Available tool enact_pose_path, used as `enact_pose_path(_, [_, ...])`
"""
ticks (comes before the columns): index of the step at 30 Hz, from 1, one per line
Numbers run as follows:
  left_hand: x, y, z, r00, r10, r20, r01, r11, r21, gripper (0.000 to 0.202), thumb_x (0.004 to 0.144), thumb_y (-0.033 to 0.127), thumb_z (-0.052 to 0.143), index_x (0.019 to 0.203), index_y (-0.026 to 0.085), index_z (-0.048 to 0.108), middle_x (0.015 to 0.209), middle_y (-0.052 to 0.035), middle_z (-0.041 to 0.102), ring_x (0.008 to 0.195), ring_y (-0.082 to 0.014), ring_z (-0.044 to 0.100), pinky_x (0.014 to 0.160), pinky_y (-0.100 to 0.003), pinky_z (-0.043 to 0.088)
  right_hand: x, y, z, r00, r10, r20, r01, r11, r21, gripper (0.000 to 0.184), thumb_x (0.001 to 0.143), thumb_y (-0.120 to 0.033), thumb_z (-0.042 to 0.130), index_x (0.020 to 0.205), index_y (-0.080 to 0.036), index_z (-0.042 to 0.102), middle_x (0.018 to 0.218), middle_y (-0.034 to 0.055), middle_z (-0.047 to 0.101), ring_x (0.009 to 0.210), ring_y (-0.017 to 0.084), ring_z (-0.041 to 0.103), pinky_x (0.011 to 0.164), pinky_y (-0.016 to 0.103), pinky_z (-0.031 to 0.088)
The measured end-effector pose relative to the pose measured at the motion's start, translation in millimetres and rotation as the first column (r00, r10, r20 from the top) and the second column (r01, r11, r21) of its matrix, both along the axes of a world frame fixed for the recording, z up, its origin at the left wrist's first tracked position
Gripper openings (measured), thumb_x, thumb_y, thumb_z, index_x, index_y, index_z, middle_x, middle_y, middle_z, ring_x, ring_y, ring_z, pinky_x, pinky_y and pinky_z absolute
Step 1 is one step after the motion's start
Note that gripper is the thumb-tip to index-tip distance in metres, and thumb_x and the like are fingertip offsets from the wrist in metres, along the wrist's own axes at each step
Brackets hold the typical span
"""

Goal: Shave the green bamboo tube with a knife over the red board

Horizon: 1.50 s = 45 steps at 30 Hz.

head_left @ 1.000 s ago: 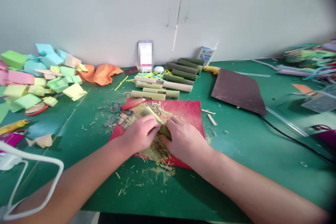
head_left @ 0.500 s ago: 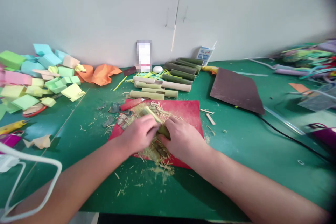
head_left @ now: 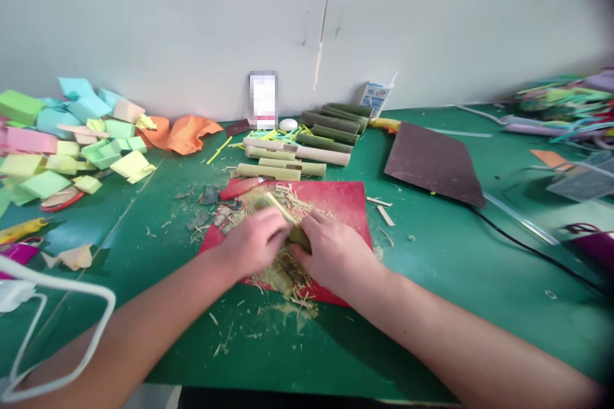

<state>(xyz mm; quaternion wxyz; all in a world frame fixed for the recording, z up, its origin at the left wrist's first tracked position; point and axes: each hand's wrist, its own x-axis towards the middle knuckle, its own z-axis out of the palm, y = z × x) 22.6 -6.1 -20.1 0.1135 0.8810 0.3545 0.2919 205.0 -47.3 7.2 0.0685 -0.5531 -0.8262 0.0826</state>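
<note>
A pale green bamboo tube [head_left: 277, 204] lies slanted between my hands, above a red mat [head_left: 348, 201] strewn with shavings. My right hand [head_left: 336, 249] wraps round the tube's near part, fingers curled over its top. My left hand [head_left: 256, 236] is closed at the tube's left side, its fingertips bent against it. Whatever those fingers pinch is hidden; only a small greyish patch shows near the tips. Wood shavings [head_left: 283, 275] and dust pile up beneath both hands. Just beyond the left hand rests a red-handled tool [head_left: 242, 188], beside several torn grey scraps [head_left: 210, 195].
Several cut bamboo tubes [head_left: 281, 172] lie in a row behind the mat. A dark brown sheet [head_left: 434, 163] lies to the right, a black cable [head_left: 522, 236] running from under it. Folded coloured papers [head_left: 48, 185] heap at left. A white cable [head_left: 108, 307] loops over my left forearm.
Both hands keep nearly the same place on the bamboo tube, with only a slight shift of the left fingers. The whole view has tilted a little.
</note>
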Motion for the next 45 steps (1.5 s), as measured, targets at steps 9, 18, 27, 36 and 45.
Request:
enact_pose_path(9, [0.3,-0.2,2.1,0.991,0.118,0.061,-0.122,0.990,0.066,0.016,0.087,0.015,0.049,0.072,0.015,0.055,0.070,-0.0022,0.055,0.067,-0.0128,0.052,0.063,-0.026,0.043,0.7,0.2,-0.4,1.000,-0.009,0.005,0.009,1.000,0.008,0.016,0.081,-0.031,0.053,0.084,-0.016,0.057,0.087,0.0061,0.060,0.076,0.019,0.058,0.062,0.029,0.040])
enact_pose_path(18, [-2.4,3.6,0.7,0.973,0.196,0.119,-0.206,0.975,0.083,0.015,0.086,0.018,0.051,0.073,0.015,0.058,0.072,-0.0033,0.058,0.069,-0.0144,0.055,0.065,-0.028,0.046,0.7,-0.3,-2.4,1.000,-0.012,-0.006,0.012,1.000,0.018,0.016,0.081,-0.031,0.051,0.084,-0.016,0.057,0.086,0.0068,0.060,0.076,0.019,0.058,0.062,0.030,0.040])
enact_pose_path(27, [-2.3,5.7,-3.2,0.994,0.065,0.087,-0.069,0.997,0.039,0.011,0.086,0.017,0.052,0.078,0.015,0.060,0.076,-0.0038,0.060,0.071,-0.0138,0.056,0.066,-0.027,0.045,0.5,-1.0,-1.4,1.000,-0.005,0.011,0.004,0.999,0.033,0.016,0.082,-0.029,0.048,0.082,-0.016,0.058,0.083,0.0063,0.060,0.071,0.019,0.059,0.059,0.030,0.039])
enact_pose_path(36, [-5.8,11.3,-2.3,0.992,0.109,0.067,-0.111,0.993,0.038,0.012,0.086,0.017,0.051,0.076,0.014,0.058,0.077,-0.0036,0.060,0.072,-0.0136,0.057,0.068,-0.026,0.045,0.5,-1.9,-3.2,1.000,-0.013,0.010,0.013,0.999,0.043,0.016,0.081,-0.030,0.049,0.082,-0.016,0.058,0.082,0.0061,0.061,0.071,0.019,0.058,0.058,0.030,0.038])
enact_pose_path(45, [-3.8,11.2,-1.6,0.987,0.124,0.099,-0.131,0.989,0.071,0.014,0.087,0.018,0.051,0.075,0.015,0.057,0.073,-0.0023,0.057,0.070,-0.0135,0.055,0.067,-0.027,0.045,0.8,-1.5,-4.4,1.000,-0.024,0.009,0.024,0.999,0.038,0.016,0.081,-0.031,0.050,0.083,-0.017,0.057,0.084,0.0056,0.061,0.073,0.019,0.059,0.057,0.030,0.038])
